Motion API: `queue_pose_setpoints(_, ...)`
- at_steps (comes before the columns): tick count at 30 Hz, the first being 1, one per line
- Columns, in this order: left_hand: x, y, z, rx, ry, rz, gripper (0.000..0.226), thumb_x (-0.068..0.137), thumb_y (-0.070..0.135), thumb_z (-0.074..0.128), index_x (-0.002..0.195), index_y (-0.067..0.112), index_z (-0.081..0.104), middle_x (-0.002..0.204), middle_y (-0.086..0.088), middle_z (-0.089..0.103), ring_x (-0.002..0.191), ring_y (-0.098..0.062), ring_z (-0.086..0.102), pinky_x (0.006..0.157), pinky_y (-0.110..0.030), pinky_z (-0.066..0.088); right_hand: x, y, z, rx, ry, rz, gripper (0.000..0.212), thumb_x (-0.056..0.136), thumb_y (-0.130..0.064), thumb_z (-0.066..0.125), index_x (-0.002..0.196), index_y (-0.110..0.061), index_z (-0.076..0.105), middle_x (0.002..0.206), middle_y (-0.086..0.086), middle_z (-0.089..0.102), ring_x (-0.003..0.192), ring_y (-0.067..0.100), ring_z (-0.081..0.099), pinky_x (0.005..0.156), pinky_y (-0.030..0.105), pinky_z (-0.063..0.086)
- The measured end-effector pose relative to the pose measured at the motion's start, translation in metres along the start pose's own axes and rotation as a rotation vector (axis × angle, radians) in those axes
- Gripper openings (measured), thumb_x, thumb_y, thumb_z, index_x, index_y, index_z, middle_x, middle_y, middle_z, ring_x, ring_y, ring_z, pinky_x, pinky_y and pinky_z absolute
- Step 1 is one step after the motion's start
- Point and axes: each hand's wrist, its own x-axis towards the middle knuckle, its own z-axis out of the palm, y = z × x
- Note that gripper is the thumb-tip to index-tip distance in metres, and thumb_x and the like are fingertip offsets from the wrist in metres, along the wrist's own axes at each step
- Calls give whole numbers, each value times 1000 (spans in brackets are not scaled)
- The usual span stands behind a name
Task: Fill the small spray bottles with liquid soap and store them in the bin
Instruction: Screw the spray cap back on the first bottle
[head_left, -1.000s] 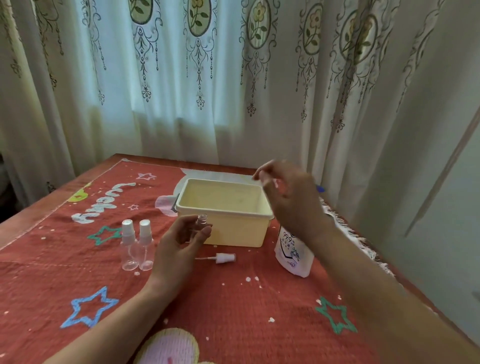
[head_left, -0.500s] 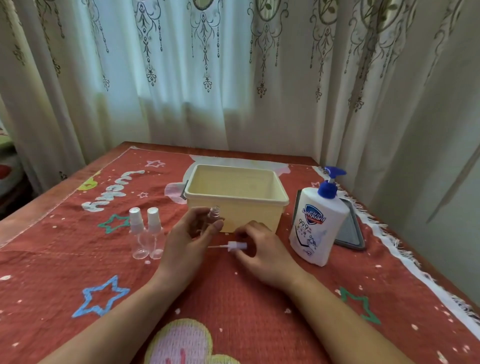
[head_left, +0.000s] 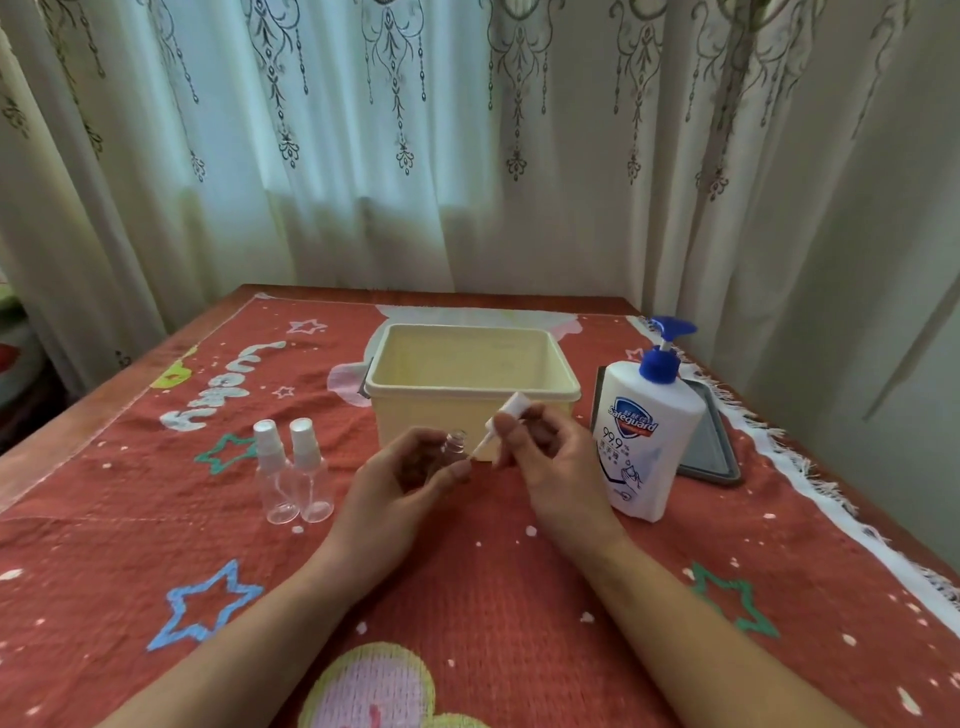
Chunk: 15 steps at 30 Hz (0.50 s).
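My left hand (head_left: 402, 480) grips a small clear spray bottle (head_left: 453, 448) with its neck uncovered, in front of the cream bin (head_left: 470, 396). My right hand (head_left: 545, 457) holds the white spray cap (head_left: 506, 413) tilted, its thin dip tube pointing down at the bottle's neck. Two more capped small clear bottles (head_left: 293, 470) stand side by side on the cloth to the left. A white soap pump bottle (head_left: 647, 441) with a blue pump stands right of the bin.
A red patterned cloth (head_left: 467, 597) covers the wooden table. A flat grey tray (head_left: 714, 447) lies behind the soap bottle. Curtains hang close behind the table and along its right side.
My right hand left the soap pump, took the spray cap off the cloth and lifted it to the bottle's neck. The left hand kept hold of the open bottle.
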Motion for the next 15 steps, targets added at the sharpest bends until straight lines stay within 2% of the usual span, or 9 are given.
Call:
queue_pose_setpoints(4,1,-1,1,23,-89,-12,24,85,15,76,108,14,68,104,-4,77,102,-18,73,91,-32,54,0,-7,2,-19,185,-113,27,96,-39,57,97,-12,62,71,6,61,67,16,59,69,38,52)
queue_pose_setpoints(7,-1,0,0,31,-114,-25,23,86,13,75,109,14,68,105,-1,77,104,-14,72,94,-31,55,-3,-9,2,-69,179,-179,23,97,-41,55,96,-19,60,72,2,60,67,14,57,68,43,51)
queue_pose_setpoints(9,-2,2,1,44,-119,-22,22,87,13,75,108,15,68,104,-1,77,104,-14,72,95,-35,56,-3,-11,0,-102,154,-198,19,97,-41,55,95,-22,60,72,-3,60,68,11,58,68,42,50)
queue_pose_setpoints(15,-3,2,2,97,-118,12,22,87,16,76,108,18,69,103,2,76,102,-13,72,96,-42,56,-3,-4,0,-223,27,-185,14,96,-37,60,94,-23,62,76,-4,60,66,6,56,63,26,47)
